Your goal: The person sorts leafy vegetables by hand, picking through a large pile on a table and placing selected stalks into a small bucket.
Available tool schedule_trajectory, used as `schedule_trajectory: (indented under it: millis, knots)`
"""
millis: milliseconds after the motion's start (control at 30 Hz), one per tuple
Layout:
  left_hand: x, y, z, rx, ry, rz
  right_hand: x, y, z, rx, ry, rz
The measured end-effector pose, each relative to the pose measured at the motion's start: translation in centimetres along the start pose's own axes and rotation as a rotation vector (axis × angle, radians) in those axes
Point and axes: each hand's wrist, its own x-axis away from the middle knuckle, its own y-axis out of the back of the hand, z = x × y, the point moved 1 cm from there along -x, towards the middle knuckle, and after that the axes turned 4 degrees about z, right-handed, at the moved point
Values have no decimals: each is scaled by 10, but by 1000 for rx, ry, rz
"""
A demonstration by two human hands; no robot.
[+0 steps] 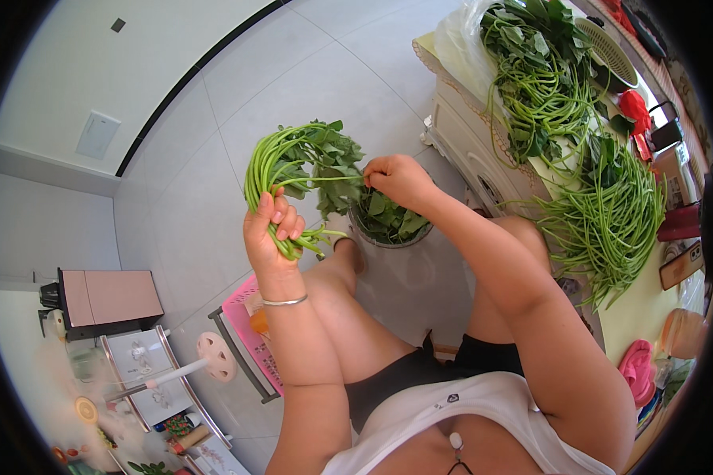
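My left hand (pixel 274 226) is wrapped round a bunch of long-stemmed leafy greens (pixel 268 162), which look like sweet potato greens. The stems arch up out of the fist and their leaves droop over to the right, while the cut ends poke out below the fingers. One stem stretches across from the bunch to my right hand (pixel 400 182), whose fingertips are pinched on its leafy end. Just below that hand a round bin (pixel 396 244) on the floor holds loose green leaves (pixel 384 218). The bin's far side is partly hidden by the right hand and leaves.
On a cloth-covered table (pixel 626 321) at the right lie a leafy pile (pixel 531 71) and a pile of bare stems (pixel 610 214). A strainer basket (pixel 606 51), a phone (pixel 681 265) and a pink cloth (pixel 640 370) are there too. A pink basket (pixel 242 309) stands left of my leg.
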Motion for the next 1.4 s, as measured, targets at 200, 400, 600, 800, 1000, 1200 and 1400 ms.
schedule_trajectory:
  millis: [200,400,600,800,1000,1200,1400]
  knots:
    - [1,-23,4,-169,7,-114,-10,-3,-31,-25,30,-185]
    - [7,-27,-3,-372,-73,-335,-10,14,-21,-296,-87,-246]
    - [7,-47,13,-469,-18,-304,-25,12,-51,-587,-190,-501]
    - [12,-38,-8,-423,-129,-352,-33,54,-67,-498,-286,-462]
    - [7,-43,1,-371,-43,-264,-3,12,-36,167,186,-236]
    - [6,-51,14,-307,47,-182,-1,-16,-14,-116,198,-129]
    - [5,-46,17,-191,98,-94,-13,-23,-19,-367,124,-57]
